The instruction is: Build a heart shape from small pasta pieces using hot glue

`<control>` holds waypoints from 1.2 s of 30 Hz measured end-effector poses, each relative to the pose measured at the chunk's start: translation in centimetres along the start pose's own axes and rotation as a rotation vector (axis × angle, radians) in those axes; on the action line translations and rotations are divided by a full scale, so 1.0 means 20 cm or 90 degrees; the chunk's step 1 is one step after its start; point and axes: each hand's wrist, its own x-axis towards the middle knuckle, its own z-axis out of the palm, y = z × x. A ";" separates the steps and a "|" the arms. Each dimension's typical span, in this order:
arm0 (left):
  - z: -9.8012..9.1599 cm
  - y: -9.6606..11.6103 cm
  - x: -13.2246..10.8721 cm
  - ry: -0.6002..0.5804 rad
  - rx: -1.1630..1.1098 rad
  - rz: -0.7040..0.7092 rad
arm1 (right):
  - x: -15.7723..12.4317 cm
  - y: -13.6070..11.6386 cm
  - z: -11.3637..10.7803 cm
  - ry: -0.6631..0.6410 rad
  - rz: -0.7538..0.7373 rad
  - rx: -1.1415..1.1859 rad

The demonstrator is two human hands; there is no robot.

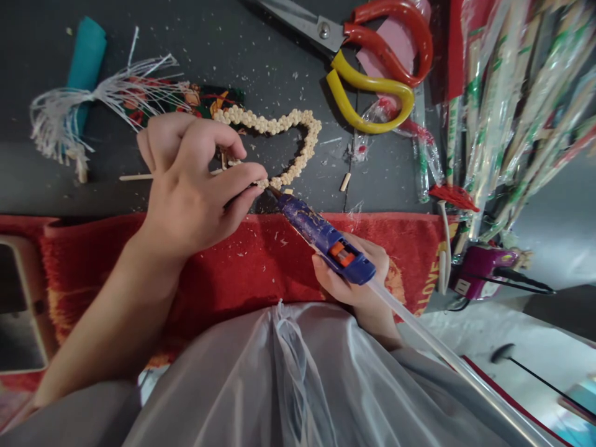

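Note:
A heart-shaped outline of small cream bead-like bits (305,146) lies on the dark tabletop. My left hand (186,180) is closed, thumb and fingertip pinching the lower end of this outline; its left part is hidden behind the hand. A thin wooden stick (135,177) pokes out from under that hand. My right hand (354,273) is wrapped round a blue glue gun (316,230), mostly beneath it. The gun's nozzle tip meets or nearly meets the outline beside my left fingertips. From the gun's rear runs a long clear glue stick (437,347).
Large scissors (372,99) with red and yellow handles lie at the top. Bundled wrapped sticks (512,112) fill the right, above a purple power adapter (484,273). White string (112,93) and a teal roll (86,56) lie left. A red towel (233,273) covers the near edge.

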 end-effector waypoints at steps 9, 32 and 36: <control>0.00 0.01 0.00 -0.003 0.083 -0.001 | -0.01 0.01 0.00 -0.006 -0.003 -0.006; 0.00 -0.01 -0.01 0.003 0.083 0.034 | -0.02 0.02 -0.01 -0.032 0.003 -0.007; -0.01 -0.02 -0.01 -0.006 0.080 0.049 | -0.02 0.02 0.00 -0.025 -0.005 -0.014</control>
